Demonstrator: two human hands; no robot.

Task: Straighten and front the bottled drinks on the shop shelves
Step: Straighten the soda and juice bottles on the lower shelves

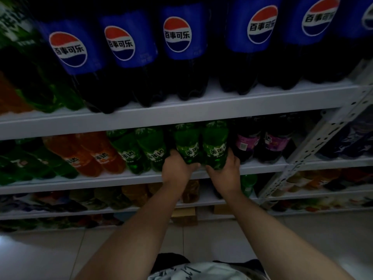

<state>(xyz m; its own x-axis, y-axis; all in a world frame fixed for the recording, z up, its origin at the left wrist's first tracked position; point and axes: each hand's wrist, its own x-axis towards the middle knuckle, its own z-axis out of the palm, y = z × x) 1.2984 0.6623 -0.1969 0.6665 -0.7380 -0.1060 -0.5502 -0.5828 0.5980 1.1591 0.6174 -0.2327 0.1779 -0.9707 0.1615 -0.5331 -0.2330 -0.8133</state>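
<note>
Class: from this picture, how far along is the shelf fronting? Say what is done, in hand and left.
Done: the cola bottles stand in a row, logos forward. In hand: left hand and right hand each grip a green bottle. Left: one purple bottle shows its code, not its front.

The left green bottle [187,145] is gripped near its base by the left hand [176,168]. The right green bottle [215,145] is gripped in the same way by the right hand [226,172]. The two bottles are touching each other at the front edge of the middle shelf [101,183]. Further green bottles [141,150] and orange bottles [94,156] are seen to the left, and dark bottles with purple labels [247,142] to the right. On the upper shelf [181,114] a row of cola bottles [177,47] with blue labels is placed.
</note>
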